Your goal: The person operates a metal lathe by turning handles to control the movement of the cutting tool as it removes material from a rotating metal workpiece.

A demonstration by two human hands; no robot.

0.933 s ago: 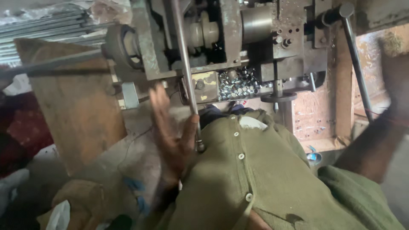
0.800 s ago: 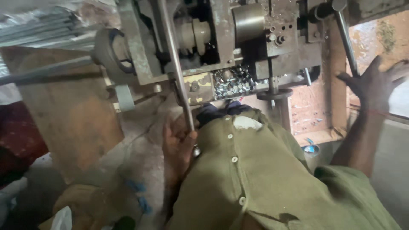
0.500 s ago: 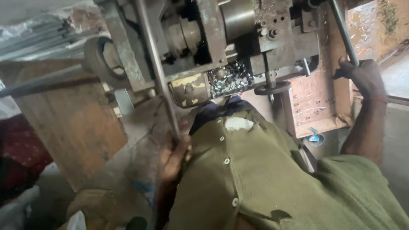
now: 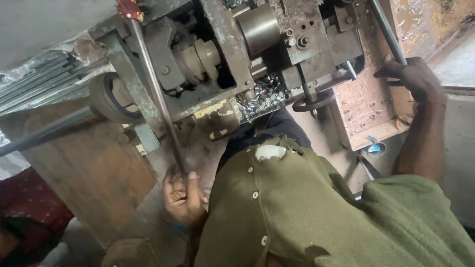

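A grimy metal machine (image 4: 222, 64) fills the top of the view. A long steel lever (image 4: 156, 94) with a red knob at its top slants down from it; my left hand (image 4: 183, 195) is closed around its lower end. A second steel lever rod (image 4: 388, 32) runs down on the right, and my right hand (image 4: 413, 76) grips it, arm stretched out. A heap of small shiny metal pieces (image 4: 262, 96) lies in the machine's tray. My olive buttoned shirt (image 4: 297, 212) fills the lower middle.
A brown wooden board (image 4: 84, 163) leans at the left, with a bundle of grey metal rods (image 4: 34, 89) above it. A wooden box (image 4: 368, 106) sits under the machine at right. A round handwheel (image 4: 311, 101) hangs below the tray. Red cloth (image 4: 24, 212) lies at lower left.
My left hand, open beside the left lever, has closed on its lower end. My right hand came in from the right and took hold of the right lever rod. The view shifted.
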